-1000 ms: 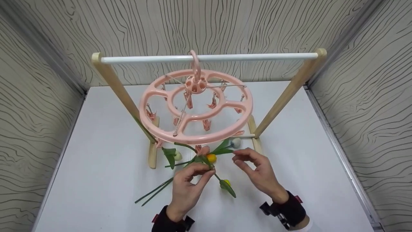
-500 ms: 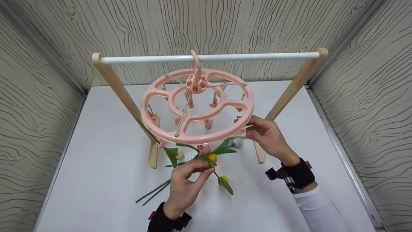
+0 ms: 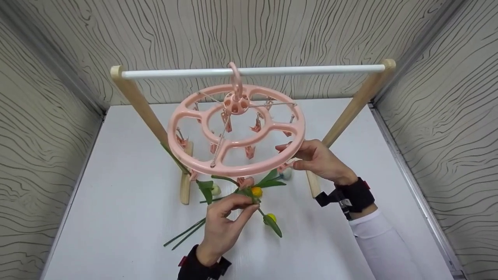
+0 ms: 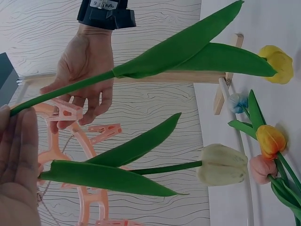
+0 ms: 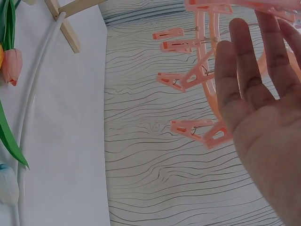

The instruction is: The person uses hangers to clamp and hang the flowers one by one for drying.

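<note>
Between thumb and fingers my left hand (image 3: pixel 225 223) pinches the stem of a yellow tulip (image 4: pixel 278 65); its bloom and leaves point away from the hand. My right hand (image 3: pixel 323 161) is at the right rim of a round pink clip hanger (image 3: pixel 237 170). Its thumb and index finger hold a pink clothespin (image 4: pixel 66 111) hanging there, while the other fingers stay loose. Part of this grip is hidden by the rim and the hand. A white tulip (image 4: pixel 223 165) hangs from the hanger's front left. Below lie an orange-yellow tulip (image 4: pixel 271 141), a pink tulip (image 4: pixel 263 168) and a blue-white tulip (image 5: pixel 7 183).
The hanger hooks onto a white rod (image 3: pixel 311 70) between wooden posts (image 3: pixel 346 109). Several other clothespins (image 5: pixel 181 46) dangle from its rings. A lower white bar (image 5: pixel 35 89) joins the feet of the stand on the white table (image 3: pixel 128 217). Patterned panels (image 3: pixel 288 35) enclose the sides and back.
My right hand has left the area beside the tulips, risen to the hanger's right rim, and then shifted the clothespin slightly left and toward me. My left hand keeps its pinch on the yellow tulip.
</note>
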`<state>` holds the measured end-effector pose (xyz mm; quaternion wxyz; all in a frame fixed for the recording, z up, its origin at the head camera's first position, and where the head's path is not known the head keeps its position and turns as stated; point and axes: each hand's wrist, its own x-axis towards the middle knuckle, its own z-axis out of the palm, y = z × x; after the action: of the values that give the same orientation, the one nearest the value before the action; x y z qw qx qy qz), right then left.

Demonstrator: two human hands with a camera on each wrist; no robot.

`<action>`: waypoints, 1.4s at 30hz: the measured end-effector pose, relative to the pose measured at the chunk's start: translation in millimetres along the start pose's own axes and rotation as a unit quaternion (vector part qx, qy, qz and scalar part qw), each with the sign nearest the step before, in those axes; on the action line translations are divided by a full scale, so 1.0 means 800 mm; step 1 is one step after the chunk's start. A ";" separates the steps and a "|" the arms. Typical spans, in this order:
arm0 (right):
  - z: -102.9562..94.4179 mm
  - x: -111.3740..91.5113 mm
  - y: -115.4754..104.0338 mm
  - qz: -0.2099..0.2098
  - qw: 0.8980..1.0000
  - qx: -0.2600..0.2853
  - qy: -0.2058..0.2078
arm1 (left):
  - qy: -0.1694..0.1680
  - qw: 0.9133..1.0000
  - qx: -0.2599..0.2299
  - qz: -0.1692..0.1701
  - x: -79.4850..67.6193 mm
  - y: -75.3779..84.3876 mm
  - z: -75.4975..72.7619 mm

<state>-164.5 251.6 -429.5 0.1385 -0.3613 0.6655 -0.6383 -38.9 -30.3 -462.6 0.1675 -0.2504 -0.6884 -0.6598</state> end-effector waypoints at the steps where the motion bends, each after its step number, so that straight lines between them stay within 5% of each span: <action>1: 0.001 0.000 -0.001 -0.004 1.000 0.001 0.000 | 0.000 1.000 0.000 0.001 0.000 0.000 0.000; 25: 0.062 -0.010 -0.005 -0.073 0.992 0.060 0.084 | 0.019 0.999 0.036 0.032 0.018 0.014 -0.016; 42: 0.112 -0.013 -0.001 -0.132 0.984 0.021 0.119 | 0.026 0.995 0.074 0.064 0.030 0.018 -0.019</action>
<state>-99.1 191.5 -445.2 -0.0200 -0.3644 0.6100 -0.7034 -51.7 -42.8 -436.3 0.2452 -0.2634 -0.7132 -0.6016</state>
